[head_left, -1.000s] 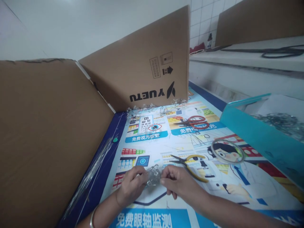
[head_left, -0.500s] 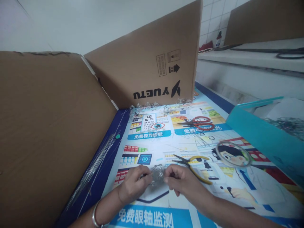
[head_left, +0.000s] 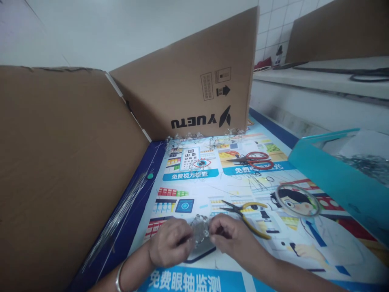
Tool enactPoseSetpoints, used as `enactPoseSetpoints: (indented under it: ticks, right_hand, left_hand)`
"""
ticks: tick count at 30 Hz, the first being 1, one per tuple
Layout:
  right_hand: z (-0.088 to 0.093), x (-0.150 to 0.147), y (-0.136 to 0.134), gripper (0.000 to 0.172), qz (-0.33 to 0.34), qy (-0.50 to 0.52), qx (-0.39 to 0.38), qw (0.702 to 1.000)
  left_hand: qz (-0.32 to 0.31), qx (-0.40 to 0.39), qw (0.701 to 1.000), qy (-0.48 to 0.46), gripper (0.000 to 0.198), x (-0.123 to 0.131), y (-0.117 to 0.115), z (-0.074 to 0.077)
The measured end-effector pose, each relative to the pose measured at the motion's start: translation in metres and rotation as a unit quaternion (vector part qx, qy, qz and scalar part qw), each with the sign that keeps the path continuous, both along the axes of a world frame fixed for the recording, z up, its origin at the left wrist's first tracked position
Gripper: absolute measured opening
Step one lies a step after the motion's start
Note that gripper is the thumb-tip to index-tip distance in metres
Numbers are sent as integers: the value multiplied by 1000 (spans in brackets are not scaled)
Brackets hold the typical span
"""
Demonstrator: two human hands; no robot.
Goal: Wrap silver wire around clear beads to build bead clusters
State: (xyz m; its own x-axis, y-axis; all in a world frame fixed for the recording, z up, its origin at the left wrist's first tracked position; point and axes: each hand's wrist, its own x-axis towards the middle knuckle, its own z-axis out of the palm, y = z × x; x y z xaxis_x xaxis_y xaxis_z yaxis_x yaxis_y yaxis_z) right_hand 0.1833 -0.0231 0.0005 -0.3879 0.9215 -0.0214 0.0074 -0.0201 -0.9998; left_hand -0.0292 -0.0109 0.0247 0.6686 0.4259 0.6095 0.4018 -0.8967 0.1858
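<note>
Between my two hands is a small piece of clear beads and thin wire (head_left: 200,228), bent into a rough loop. My left hand (head_left: 173,242) is closed, with its fingertips pinched at the loop's left side. From the other side, the thumb and fingers of my right hand (head_left: 232,234) pinch its right edge. The fingertips hide exactly what each one grips. Just beyond my right hand lie long-nosed pliers (head_left: 257,231) with yellow handles, their jaws pointing left.
Red-handled scissors (head_left: 260,160) lie farther back beside loose wire pieces (head_left: 257,181). A round wire coil (head_left: 318,207) and a teal box (head_left: 331,176) are on the right. Straight wires (head_left: 118,215) lie left. Cardboard panels (head_left: 182,89) stand behind, with clear beaded pieces (head_left: 188,138) along the base.
My left hand has rolled over and dropped slightly, its knuckles now facing up more. The right hand stays close to its place, and the beaded piece has shifted a little lower.
</note>
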Motion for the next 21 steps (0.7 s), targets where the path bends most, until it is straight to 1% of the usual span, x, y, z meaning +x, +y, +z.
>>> enactPoseSetpoints:
  ticks: [2, 4, 6, 8, 10, 16, 21]
  right_hand:
    - [-3, 0, 0, 6, 1, 3, 4, 1000]
    - [-5, -1, 0, 7, 1, 5, 22, 1000]
    - [-7, -1, 0, 8, 2, 10, 42, 999]
    - [-7, -1, 0, 9, 2, 15, 50, 999]
    - [-6, -1, 1, 10, 2, 19, 53, 998]
    - [-6, -1, 0, 13, -3, 30, 67, 997]
    - [-3, -1, -2, 15, -16, 19, 112, 993]
  left_hand:
    - [-1, 23, 1000, -3, 9, 2, -1, 2]
    - [-23, 89, 996, 4, 10, 5, -2, 5]
    - [-53, 171, 984, 19, 10, 7, -2, 9]
    - [-74, 220, 972, 33, 10, 7, -3, 12]
    - [-75, 229, 970, 34, 9, 7, -5, 12]
    - [-56, 216, 974, 42, 10, 6, -9, 7]
    - [-38, 199, 979, 38, 12, 6, -10, 7]
